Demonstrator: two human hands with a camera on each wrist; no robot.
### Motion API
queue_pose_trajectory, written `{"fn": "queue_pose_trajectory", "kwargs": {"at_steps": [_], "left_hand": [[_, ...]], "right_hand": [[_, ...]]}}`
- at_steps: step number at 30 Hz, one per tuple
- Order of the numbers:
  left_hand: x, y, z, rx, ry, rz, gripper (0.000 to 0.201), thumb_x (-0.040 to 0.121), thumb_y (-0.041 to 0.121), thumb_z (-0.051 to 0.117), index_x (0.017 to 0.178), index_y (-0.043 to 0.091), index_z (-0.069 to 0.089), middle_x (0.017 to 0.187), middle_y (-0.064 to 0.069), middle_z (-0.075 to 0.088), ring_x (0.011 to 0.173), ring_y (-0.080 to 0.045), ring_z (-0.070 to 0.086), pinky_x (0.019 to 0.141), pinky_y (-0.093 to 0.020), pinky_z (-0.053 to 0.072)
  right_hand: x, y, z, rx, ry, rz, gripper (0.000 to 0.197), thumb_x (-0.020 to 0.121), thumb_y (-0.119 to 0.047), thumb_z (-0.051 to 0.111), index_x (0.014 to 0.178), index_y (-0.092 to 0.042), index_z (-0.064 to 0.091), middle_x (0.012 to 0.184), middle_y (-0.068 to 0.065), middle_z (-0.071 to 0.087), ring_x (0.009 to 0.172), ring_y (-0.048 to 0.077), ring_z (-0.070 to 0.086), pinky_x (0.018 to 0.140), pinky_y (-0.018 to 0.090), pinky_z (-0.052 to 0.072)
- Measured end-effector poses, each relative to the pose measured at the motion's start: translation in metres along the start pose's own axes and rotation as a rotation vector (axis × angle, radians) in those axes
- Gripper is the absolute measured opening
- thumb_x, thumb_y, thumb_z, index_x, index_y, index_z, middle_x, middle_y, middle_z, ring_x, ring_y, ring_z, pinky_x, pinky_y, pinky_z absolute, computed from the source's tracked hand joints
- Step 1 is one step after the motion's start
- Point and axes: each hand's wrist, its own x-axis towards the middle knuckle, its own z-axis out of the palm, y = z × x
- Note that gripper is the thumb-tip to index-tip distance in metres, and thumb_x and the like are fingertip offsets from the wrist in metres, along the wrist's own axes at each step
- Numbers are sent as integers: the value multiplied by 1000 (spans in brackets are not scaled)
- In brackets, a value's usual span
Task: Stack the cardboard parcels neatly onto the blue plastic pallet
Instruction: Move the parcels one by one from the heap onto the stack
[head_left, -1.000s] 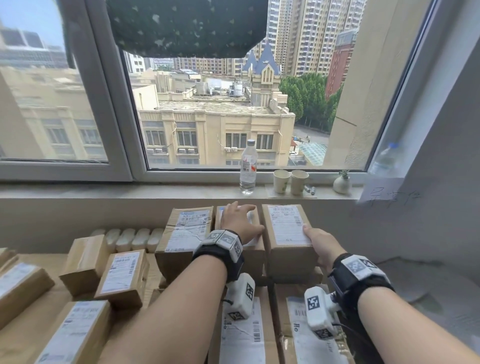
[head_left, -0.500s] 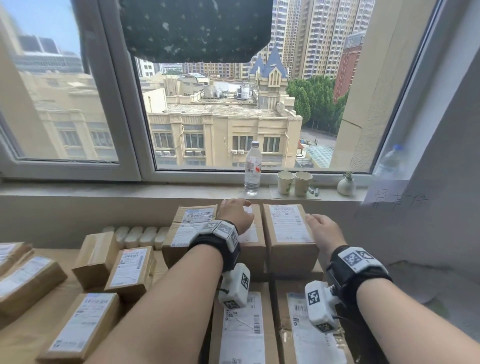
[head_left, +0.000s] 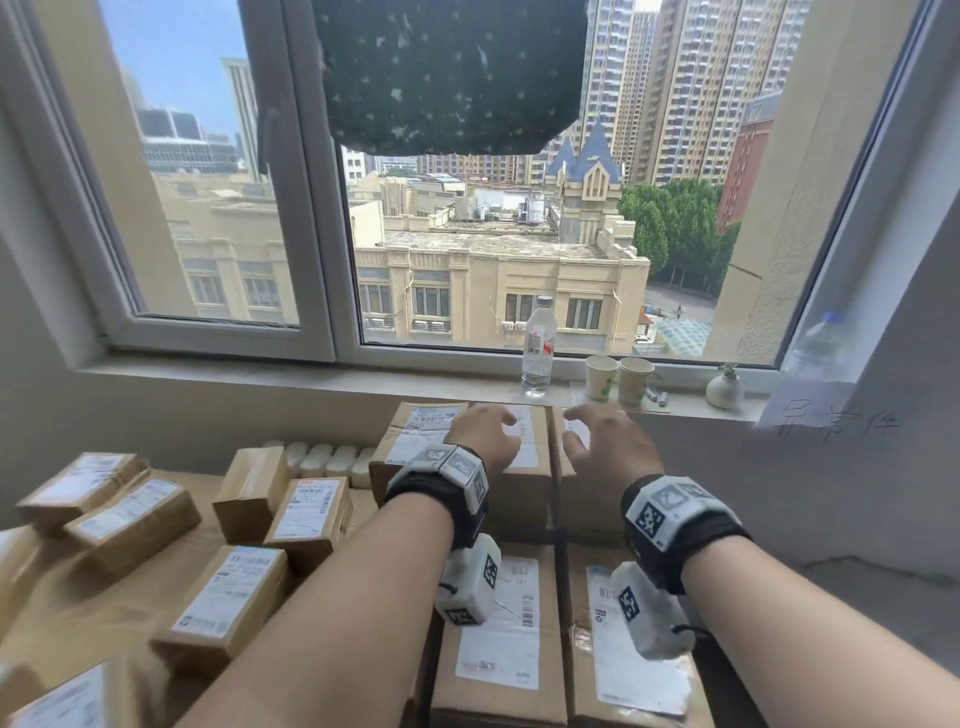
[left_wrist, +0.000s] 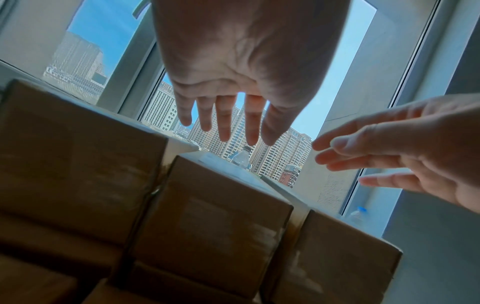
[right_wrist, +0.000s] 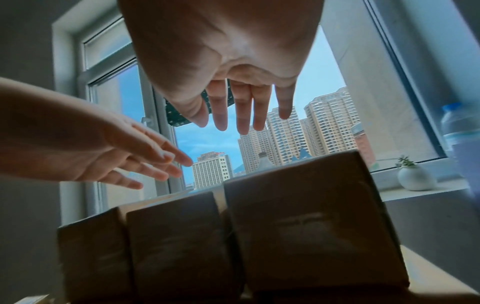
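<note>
Three brown cardboard parcels stand side by side in a top row under the window: left (head_left: 415, 441), middle (head_left: 527, 467), right (head_left: 587, 499). My left hand (head_left: 498, 423) hovers over the middle parcel (left_wrist: 213, 226) with its fingers (left_wrist: 226, 123) spread and holding nothing. My right hand (head_left: 587, 428) hovers over the right parcel (right_wrist: 311, 226), fingers (right_wrist: 241, 115) also spread and empty. Two more labelled parcels (head_left: 498, 649) lie lower, in front of that row. Several loose parcels (head_left: 311, 514) lie at the left. No blue pallet shows in any view.
On the window sill stand a water bottle (head_left: 539, 348), two paper cups (head_left: 618, 379) and a small white vase (head_left: 724, 389). A grey wall (head_left: 831, 493) closes the right side. White rounded packs (head_left: 322, 457) lie behind the loose parcels.
Both hands have lifted off the top-row parcels. The right hand moved left from the right parcel's side to above its top. The head view has tilted upward.
</note>
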Motion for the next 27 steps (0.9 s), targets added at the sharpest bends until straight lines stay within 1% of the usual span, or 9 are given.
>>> {"fn": "queue_pose_trajectory", "kwargs": {"at_steps": [2,4,8,11,14,18,23,25,27], "left_hand": [[-9,-5,1,10,21,-21,40,92,24,54,132,22,56,147,-6,44,135,-22,40,112,-36,33],[-19,-12,2,35,36,-40,40,92,26,55,132,24,55,146,-5,44,134,-24,41,111,-38,35],[-39,-31,2,55,74,-92,38,91,29,53,128,24,58,138,-5,53,128,-26,48,108,-39,38],[-53,-46,-5,57,100,-131,36,90,31,53,125,24,60,132,-6,57,125,-27,49,106,-37,40],[-64,-63,-18,63,143,-165,39,90,32,55,129,25,57,137,-7,53,128,-26,47,107,-33,38],[-82,-92,-33,67,175,-220,40,91,32,54,130,25,56,135,-10,52,126,-28,47,106,-34,38],[-106,-135,-52,25,155,-265,39,91,32,54,129,24,57,134,-6,55,123,-24,51,103,-31,40],[-118,-156,-63,23,150,-280,38,92,32,54,129,23,57,135,-4,56,124,-24,51,102,-31,40],[-131,-179,-76,13,162,-307,39,92,31,54,129,23,57,136,-5,56,125,-25,51,104,-33,40]], "right_hand": [[-7,-8,7,-11,-22,-44,36,97,-29,49,131,-20,57,134,2,57,124,21,50,102,33,38],[-13,-13,16,-20,-52,-80,37,97,-30,49,131,-18,57,133,3,57,123,21,51,103,33,38],[-22,-26,31,1,-70,-136,35,97,-31,49,129,-19,58,129,3,59,117,20,54,99,33,42],[-28,-39,39,26,-76,-184,32,96,-31,49,125,-21,60,127,0,60,116,18,54,97,32,44],[-29,-58,44,35,-71,-219,31,96,-32,49,122,-22,62,125,0,61,116,18,54,97,33,45],[-33,-90,56,48,-77,-273,29,96,-32,50,118,-20,64,120,1,63,112,19,54,93,32,44],[-42,-137,84,40,-129,-324,27,95,-30,49,112,-19,67,113,4,65,107,22,56,91,35,46],[-46,-160,96,37,-154,-333,28,95,-30,49,112,-19,67,115,4,65,108,22,56,92,33,44],[-53,-185,110,42,-176,-336,28,95,-31,49,114,-21,66,118,2,64,111,21,56,93,32,42]]}}
